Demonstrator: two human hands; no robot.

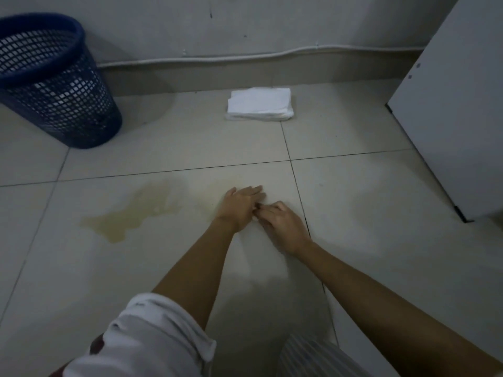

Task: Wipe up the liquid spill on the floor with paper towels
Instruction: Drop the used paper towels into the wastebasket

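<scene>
A yellowish spill (133,213) spreads over the pale tiled floor (177,142), left of my hands, with a fainter stain reaching toward them. My left hand (239,205) lies palm down on the floor. My right hand (283,227) touches it from the right, fingertips pinched on a bit of white paper towel (254,218). A pale sheet seems to stretch under both hands and is hard to tell from the tile. A stack of folded white paper towels (260,104) sits by the far wall.
A dark blue mesh waste basket (54,85) stands at the far left against the wall. A white cabinet panel (449,104) rises on the right. A cable runs along the baseboard (245,69). My knees show at the bottom edge.
</scene>
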